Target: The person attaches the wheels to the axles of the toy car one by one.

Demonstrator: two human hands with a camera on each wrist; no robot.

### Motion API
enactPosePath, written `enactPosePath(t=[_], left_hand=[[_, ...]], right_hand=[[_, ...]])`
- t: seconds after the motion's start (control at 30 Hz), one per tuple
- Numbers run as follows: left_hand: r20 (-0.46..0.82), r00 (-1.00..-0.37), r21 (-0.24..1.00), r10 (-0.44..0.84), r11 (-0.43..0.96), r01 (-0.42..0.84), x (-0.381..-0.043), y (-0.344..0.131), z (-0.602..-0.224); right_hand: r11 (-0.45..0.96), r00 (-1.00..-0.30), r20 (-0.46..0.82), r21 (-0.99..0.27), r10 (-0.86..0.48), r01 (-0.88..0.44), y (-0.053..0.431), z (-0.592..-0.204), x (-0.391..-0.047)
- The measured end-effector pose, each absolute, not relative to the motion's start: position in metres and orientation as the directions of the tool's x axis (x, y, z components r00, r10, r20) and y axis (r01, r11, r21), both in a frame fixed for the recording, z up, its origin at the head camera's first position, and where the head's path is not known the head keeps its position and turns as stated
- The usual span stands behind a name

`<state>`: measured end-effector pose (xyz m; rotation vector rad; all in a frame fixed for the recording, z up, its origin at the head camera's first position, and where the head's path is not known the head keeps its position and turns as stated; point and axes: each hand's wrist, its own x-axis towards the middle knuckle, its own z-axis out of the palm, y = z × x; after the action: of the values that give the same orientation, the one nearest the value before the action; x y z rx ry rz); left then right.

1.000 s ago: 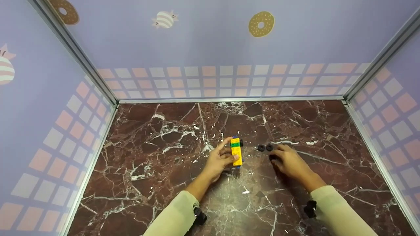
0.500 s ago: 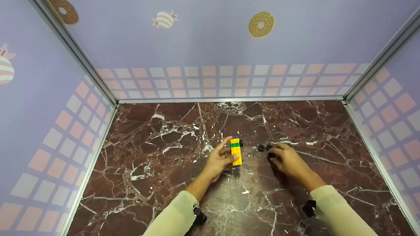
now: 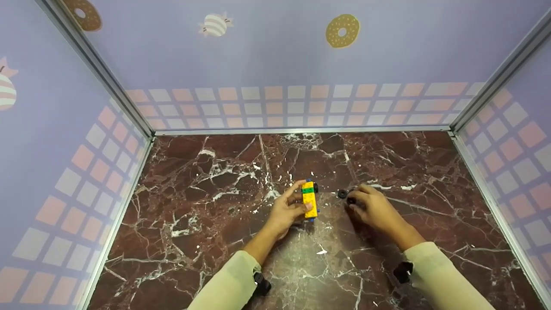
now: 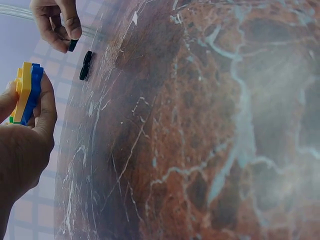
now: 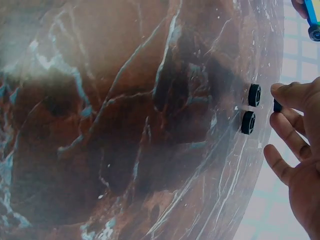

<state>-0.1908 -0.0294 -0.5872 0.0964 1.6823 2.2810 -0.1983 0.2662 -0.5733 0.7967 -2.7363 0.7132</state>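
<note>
My left hand (image 3: 284,211) grips a toy car built of bricks (image 3: 310,200), yellow on top with a green band and a blue base (image 4: 34,95). One black wheel (image 3: 316,187) sits on the car's right side near its far end. Between thumb and fingertip, my right hand (image 3: 376,209) pinches a small black wheel (image 5: 277,106) above the table. Close to those fingertips lie two loose wheels, one (image 5: 255,95) beside the other (image 5: 248,123). In the head view the right fingers partly cover one of them.
Dark red marbled table (image 3: 206,258) lies under both hands. Lilac panels (image 3: 275,64) with pink and white squares rise at the back and both sides, meeting the table along metal edging (image 3: 241,131).
My right hand has shifted slightly left with the pinched wheel, which now hangs closer to the loose wheels. The left hand and the toy car have stayed in place.
</note>
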Motion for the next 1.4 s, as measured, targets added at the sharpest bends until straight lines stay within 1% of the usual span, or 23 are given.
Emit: enactPosePath(t=[0.3,0.57,1.07,1.23,1.4], left_hand=[[-0.133,-0.951,0.938,0.279,-0.276,-0.212,-0.192,-0.029,-0.588],[-0.124,-0.95,0.938,0.286,-0.279,-0.206,-0.192,-0.028,-0.587],[-0.129,-0.952,0.934,0.278,-0.289,-0.211,-0.191,-0.028,-0.585],[-0.125,-0.952,0.935,0.281,-0.289,-0.208,-0.192,-0.027,-0.585],[-0.121,-0.951,0.939,0.286,-0.278,-0.203,-0.191,-0.028,-0.585]], right_hand=[[0.705,-0.805,0.372,-0.396,-0.463,-0.588,0.258,-0.568,-0.2],[0.665,-0.751,0.444,-0.367,-0.489,-0.65,0.251,-0.563,-0.2],[0.694,-0.798,0.357,-0.397,-0.485,-0.6,0.237,-0.551,-0.197],[0.677,-0.79,0.363,-0.41,-0.494,-0.611,0.234,-0.549,-0.196],[0.651,-0.767,0.396,-0.408,-0.505,-0.64,0.231,-0.55,-0.197]])
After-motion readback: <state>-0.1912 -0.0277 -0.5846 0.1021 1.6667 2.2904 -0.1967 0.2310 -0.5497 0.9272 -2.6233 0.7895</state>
